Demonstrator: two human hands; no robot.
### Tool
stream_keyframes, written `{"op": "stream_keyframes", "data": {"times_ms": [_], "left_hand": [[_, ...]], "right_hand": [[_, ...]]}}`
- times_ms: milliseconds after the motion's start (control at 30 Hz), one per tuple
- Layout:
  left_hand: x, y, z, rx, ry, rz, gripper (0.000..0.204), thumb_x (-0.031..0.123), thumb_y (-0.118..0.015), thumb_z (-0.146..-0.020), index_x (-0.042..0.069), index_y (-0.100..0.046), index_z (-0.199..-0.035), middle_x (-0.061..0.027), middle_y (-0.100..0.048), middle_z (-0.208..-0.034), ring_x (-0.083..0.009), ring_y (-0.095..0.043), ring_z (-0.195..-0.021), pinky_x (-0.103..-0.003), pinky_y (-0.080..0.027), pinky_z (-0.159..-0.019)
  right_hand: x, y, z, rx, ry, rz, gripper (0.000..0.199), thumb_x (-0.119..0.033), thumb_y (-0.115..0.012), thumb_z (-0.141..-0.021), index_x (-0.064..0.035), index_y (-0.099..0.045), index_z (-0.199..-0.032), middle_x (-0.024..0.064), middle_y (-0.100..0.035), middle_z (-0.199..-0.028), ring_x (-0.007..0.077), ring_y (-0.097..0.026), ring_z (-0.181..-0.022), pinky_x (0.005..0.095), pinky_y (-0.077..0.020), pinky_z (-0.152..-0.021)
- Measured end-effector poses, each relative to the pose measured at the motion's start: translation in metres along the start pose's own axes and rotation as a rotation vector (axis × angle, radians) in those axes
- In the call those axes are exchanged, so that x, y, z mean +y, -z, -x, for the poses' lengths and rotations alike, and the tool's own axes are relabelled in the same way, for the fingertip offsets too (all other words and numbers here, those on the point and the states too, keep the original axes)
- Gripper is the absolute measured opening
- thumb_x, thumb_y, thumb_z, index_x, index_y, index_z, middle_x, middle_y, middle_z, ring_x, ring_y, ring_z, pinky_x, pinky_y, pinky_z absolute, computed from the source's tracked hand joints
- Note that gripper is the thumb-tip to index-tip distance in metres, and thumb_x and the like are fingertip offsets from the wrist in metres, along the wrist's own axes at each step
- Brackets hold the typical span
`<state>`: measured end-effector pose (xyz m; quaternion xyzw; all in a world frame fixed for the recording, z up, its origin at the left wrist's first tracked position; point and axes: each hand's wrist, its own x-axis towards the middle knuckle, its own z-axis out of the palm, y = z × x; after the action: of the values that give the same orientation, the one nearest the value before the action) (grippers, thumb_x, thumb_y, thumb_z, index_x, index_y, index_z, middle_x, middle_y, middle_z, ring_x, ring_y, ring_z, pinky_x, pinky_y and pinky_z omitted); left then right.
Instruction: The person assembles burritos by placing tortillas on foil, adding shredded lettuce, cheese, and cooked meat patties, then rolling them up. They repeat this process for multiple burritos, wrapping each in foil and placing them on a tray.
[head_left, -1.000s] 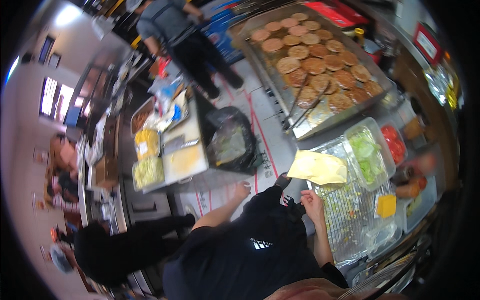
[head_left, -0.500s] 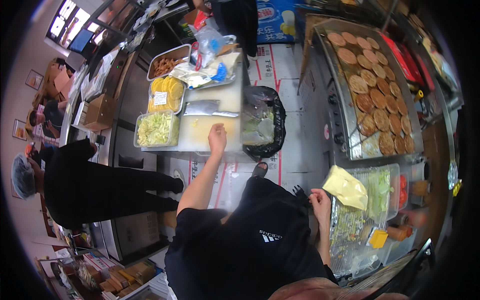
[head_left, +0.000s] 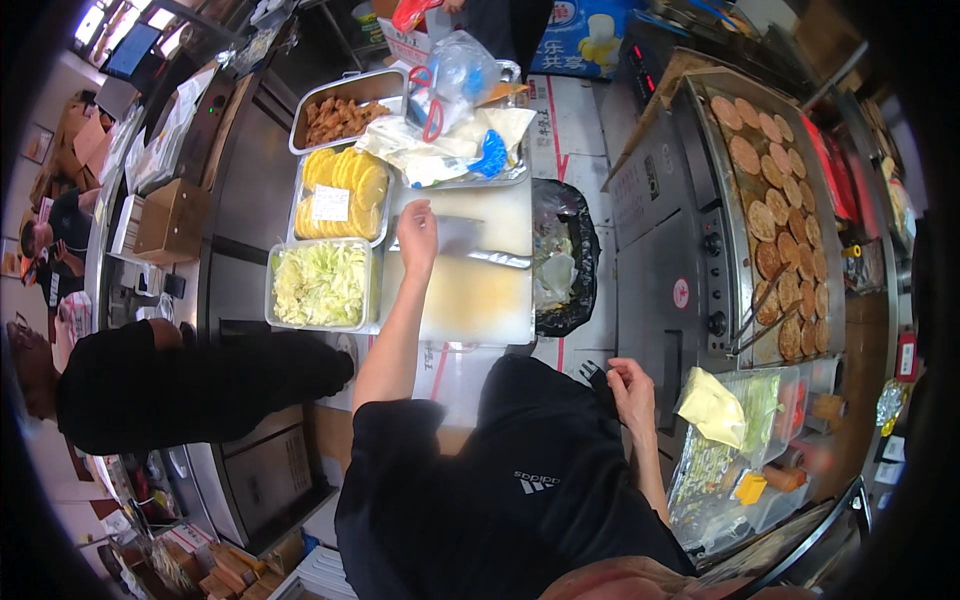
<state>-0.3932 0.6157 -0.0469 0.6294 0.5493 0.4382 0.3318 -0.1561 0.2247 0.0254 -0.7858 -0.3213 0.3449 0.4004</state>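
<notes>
My left hand [head_left: 418, 235] is over the left part of a white cutting board [head_left: 475, 300], fingers curled together. It covers one end of a wide-bladed cleaver [head_left: 462, 236] lying flat there; whether it touches the blade or pinches something small, I cannot tell. A clear tub of shredded cabbage [head_left: 320, 283] stands just left of the board. Beside my black shirt, my right hand [head_left: 632, 392] has its fingers curled in. A small black pronged thing [head_left: 592, 376] shows right at its fingertips; the grip itself is hidden.
Beyond the tub are a pack of yellow rounds [head_left: 343, 190], a tray of browned meat [head_left: 345, 118] and plastic bags [head_left: 450, 145]. A black-lined bin [head_left: 565, 285] adjoins the board. At right are a griddle of patties [head_left: 775, 200] and a clear container [head_left: 690, 470]. Someone in black [head_left: 200, 385] stands left.
My left hand has moved from the board's near middle to the left end of the cleaver. My right hand stays low beside my body. The view has shifted.
</notes>
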Motion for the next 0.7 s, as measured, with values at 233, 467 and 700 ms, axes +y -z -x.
{"op": "stream_keyframes", "data": {"times_ms": [233,467,700], "left_hand": [[-0.002,0.001,-0.033,-0.028,0.073,0.121,0.019,0.006,-0.058,-0.085,0.003,-0.062,-0.103,-0.0106,-0.068,-0.091,-0.0213,-0.067,-0.081,-0.032,-0.052,-0.073],[-0.018,-0.028,-0.006,-0.169,0.074,0.108,0.016,0.012,-0.058,-0.088,0.004,-0.065,-0.1,-0.0128,-0.068,-0.091,-0.0232,-0.067,-0.08,-0.032,-0.052,-0.072],[0.014,-0.039,-0.02,-0.243,-0.068,0.047,0.016,0.005,-0.059,-0.088,-0.001,-0.062,-0.102,-0.0134,-0.067,-0.094,-0.0212,-0.066,-0.087,-0.031,-0.052,-0.079]], "right_hand": [[-0.001,-0.004,-0.019,-0.001,-0.025,0.011,0.015,-0.005,-0.06,-0.087,-0.0001,-0.062,-0.101,0.0087,-0.064,-0.077,0.0134,-0.059,-0.067,0.0273,-0.0492,-0.066],[-0.009,-0.014,-0.027,0.001,-0.052,0.05,0.014,-0.006,-0.06,-0.087,0.0002,-0.061,-0.1,0.009,-0.064,-0.076,0.0133,-0.059,-0.067,0.0273,-0.0488,-0.066],[0.002,-0.012,-0.032,0.061,-0.035,0.125,0.015,-0.008,-0.061,-0.087,-0.0003,-0.062,-0.099,0.0121,-0.067,-0.082,0.0195,-0.065,-0.073,0.0305,-0.0501,-0.067]]}}
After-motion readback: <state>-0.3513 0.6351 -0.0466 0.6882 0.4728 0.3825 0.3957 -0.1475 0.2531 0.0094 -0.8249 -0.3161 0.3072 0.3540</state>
